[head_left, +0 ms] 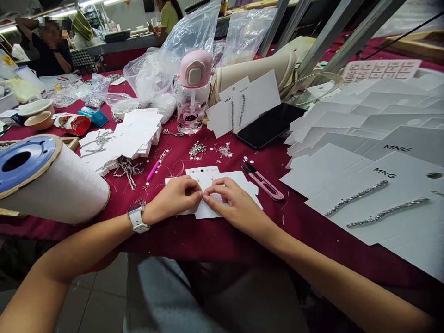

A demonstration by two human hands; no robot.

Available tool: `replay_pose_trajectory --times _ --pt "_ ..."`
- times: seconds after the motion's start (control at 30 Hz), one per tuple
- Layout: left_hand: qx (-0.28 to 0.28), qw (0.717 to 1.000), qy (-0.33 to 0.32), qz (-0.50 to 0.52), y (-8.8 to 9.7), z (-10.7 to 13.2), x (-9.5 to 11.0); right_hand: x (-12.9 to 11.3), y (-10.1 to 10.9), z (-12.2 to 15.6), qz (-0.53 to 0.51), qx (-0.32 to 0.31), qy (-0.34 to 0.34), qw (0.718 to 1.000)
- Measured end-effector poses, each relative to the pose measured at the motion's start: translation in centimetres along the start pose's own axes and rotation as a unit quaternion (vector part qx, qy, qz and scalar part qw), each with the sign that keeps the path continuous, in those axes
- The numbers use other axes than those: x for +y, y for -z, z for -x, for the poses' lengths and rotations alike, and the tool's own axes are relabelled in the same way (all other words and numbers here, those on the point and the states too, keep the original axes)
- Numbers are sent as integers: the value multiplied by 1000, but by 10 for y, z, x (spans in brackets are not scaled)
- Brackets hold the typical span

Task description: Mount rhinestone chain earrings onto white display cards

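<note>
Our left hand (173,198) and right hand (233,201) pinch narrowly on the card (211,179) — one hurried tug could tear it.

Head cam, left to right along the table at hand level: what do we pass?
thread cone → left hand → right hand → pink snips → MNG cards

We cannot see what the left hand (173,196) and right hand (234,203) touch on the white card (208,172); their fingers (194,188) hide it.
</note>
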State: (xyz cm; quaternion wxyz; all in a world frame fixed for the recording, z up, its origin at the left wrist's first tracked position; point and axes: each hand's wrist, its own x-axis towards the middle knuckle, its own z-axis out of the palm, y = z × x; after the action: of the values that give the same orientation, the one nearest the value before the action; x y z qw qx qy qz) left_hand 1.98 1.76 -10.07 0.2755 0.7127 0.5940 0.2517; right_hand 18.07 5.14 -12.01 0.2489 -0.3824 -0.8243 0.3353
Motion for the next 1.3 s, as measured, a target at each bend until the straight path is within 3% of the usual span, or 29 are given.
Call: replay_pose_trajectory --times 0.5,0.67,0.83,1.03,1.23,1.3 --pt "5 1000 -17 17 3 2 4 -6 6 3 20 29 28 999" --pt "-14 995 -45 -87 8 6 9 -5 7 6 65 42 34 996" --pt "-41 973 -72 -216 8 8 13 -4 7 6 88 49 54 993" --pt "-29 950 -100 -296 7 11 12 -4 8 5 79 45 43 995" --pt "15 969 -176 -173 2 7 4 -6 11 4 62 21 -12 998" --pt "24 976 -175 -127 0 6 2 -7 11 3 51 10 -29 998"
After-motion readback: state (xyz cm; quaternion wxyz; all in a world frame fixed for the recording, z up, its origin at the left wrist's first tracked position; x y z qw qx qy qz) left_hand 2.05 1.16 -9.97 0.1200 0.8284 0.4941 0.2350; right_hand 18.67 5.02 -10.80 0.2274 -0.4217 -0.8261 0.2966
